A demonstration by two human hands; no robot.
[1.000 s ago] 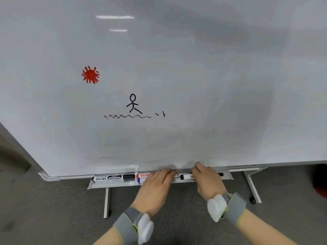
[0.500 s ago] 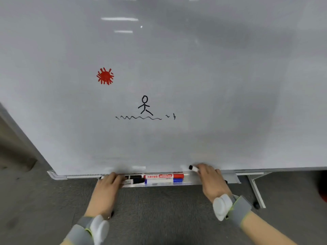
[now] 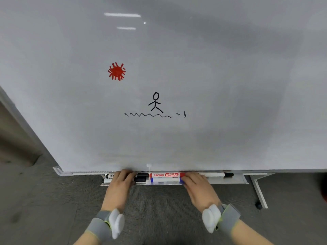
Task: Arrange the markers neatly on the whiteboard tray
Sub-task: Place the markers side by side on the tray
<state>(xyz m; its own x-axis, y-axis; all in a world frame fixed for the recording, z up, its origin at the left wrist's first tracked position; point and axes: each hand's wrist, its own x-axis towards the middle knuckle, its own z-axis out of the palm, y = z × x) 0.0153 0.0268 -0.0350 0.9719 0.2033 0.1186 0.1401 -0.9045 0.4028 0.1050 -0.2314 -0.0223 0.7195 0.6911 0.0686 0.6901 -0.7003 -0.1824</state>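
Observation:
The whiteboard tray [image 3: 237, 181] runs under the board's lower edge. Two black-capped markers [image 3: 142, 177] lie stacked at its left, and my left hand [image 3: 122, 183] covers their middles with curled fingers. A red marker [image 3: 166, 174] lies lengthwise above a blue marker [image 3: 165, 180] in the centre. My right hand [image 3: 196, 186] has its fingertips over the right ends of both. A thin white marker with a black cap [image 3: 215, 174] lies free on the tray to the right of that hand.
The whiteboard [image 3: 212, 85] carries a red sun and a black stick figure over a wavy line. Its stand leg [image 3: 259, 193] slants down at the right. Grey carpet [image 3: 159, 209] lies below the tray. Both wrists wear grey bands.
My right hand has laid the thin marker on the tray's right part and moved to the red and blue markers' ends. My left hand slid right along the black markers.

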